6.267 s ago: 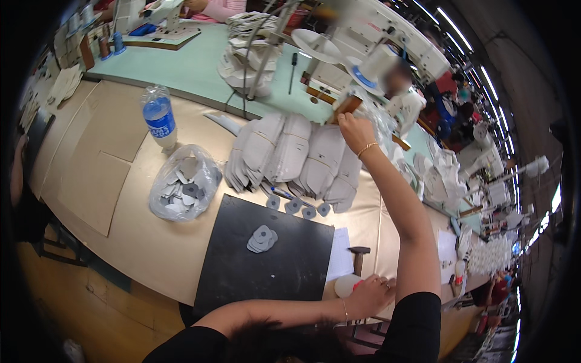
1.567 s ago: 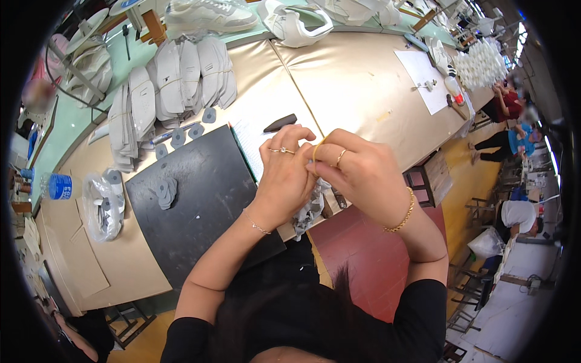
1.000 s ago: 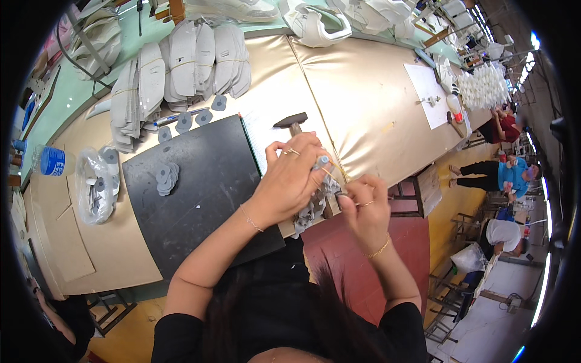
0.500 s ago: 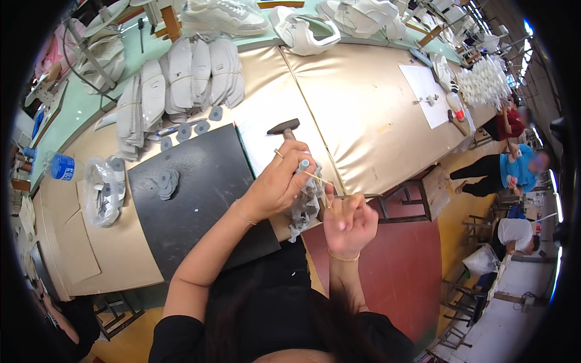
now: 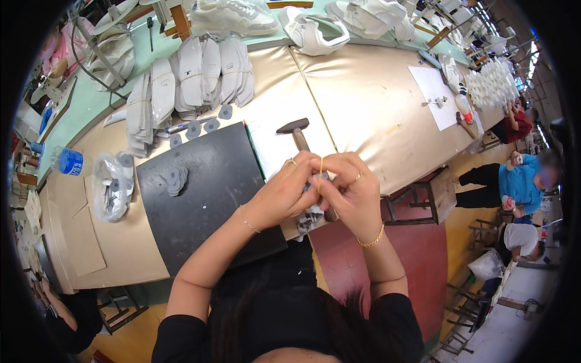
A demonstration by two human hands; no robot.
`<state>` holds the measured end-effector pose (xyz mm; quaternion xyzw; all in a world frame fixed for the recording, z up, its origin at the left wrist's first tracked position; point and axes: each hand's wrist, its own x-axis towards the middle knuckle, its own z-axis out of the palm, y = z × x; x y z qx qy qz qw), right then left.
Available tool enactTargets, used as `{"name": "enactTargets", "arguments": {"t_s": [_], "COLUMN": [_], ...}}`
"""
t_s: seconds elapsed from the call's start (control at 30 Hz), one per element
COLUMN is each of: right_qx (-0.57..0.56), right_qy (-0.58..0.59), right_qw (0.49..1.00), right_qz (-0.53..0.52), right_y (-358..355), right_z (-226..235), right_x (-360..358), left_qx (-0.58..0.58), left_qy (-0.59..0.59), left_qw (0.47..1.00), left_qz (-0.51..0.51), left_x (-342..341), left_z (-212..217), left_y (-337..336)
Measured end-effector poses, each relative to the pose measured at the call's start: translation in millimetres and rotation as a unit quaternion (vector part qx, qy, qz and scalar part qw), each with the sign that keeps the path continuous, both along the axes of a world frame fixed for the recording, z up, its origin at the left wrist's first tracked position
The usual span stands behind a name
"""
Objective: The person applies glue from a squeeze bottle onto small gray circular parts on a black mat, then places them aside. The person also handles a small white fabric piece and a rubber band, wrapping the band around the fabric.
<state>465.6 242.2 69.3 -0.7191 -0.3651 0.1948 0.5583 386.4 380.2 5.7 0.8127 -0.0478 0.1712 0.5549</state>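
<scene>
Grey cut pieces [image 5: 311, 212] pinched between both hands at frame centre, over the near table edge. Left hand [image 5: 284, 193] closed on the bundle from the left, ring on one finger, thin bracelet at the wrist. Right hand [image 5: 351, 193] pressed against it from the right, fingers curled shut on the same bundle, gold bangle below. Yellow rubber band [image 5: 321, 172] stretched upright between the fingertips, just above the pieces. Hammer [image 5: 295, 132] lying directly above the hands, dark head on a white sheet [image 5: 272, 145], handle running down behind the fingers. Black mat [image 5: 212, 193] left of centre, a small stack of grey patches [image 5: 175, 179] on its upper left part. Clear plastic bag [image 5: 112, 184] of more pieces at left, a blue-capped bottle [image 5: 69, 162] beside it. Bundles of pale soles [image 5: 187, 81] in the upper left, small grey ovals [image 5: 203, 126] lined up below them. Tan table [image 5: 363, 103] stretching to the upper right, paper sheet [image 5: 433, 91] near its far end. Seated worker in blue [image 5: 514, 181] at the right edge, well apart.
</scene>
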Motion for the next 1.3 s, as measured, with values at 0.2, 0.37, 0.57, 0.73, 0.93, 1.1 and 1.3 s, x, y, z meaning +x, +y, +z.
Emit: {"name": "enactTargets", "arguments": {"t_s": [0.2,0.37,0.57,0.73,0.93,1.1,1.3], "right_qx": [-0.004,-0.086,0.129,0.469,0.12,-0.004,-0.057], "right_qy": [-0.198,-0.39,-0.039,0.674,0.235,0.0,-0.224], "right_qw": [0.973,0.915,0.979,0.567,0.964,1.0,0.971], "right_qz": [-0.116,0.059,0.151,0.064,0.028,0.026,-0.063], "right_y": [-5.0,-45.9,-55.0,-25.6,14.0,12.1,-6.0], "right_z": [-10.9,-15.0,-41.0,-69.0,-2.1,4.7,-10.3], "right_x": [-8.4,-27.0,-21.9,-1.2,0.2,12.5,-11.4], "left_qx": [0.015,-0.075,-0.094,-0.147,-0.129,-0.122,-0.14], "left_qy": [-0.059,-0.043,-0.029,-0.015,-0.001,0.008,-0.037], "left_qw": [0.998,0.995,0.994,0.989,0.992,0.992,0.988], "left_qz": [0.02,0.04,0.055,0.029,-0.008,-0.021,0.045], "left_x": [5.5,13.4,14.6,6.3,1.9,6.6,11.7], "left_z": [-9.7,-2.5,-7.1,-7.2,-14.9,-9.4,-10.9], "left_y": [2.4,24.7,37.0,26.7,27.9,14.0,28.1]}}
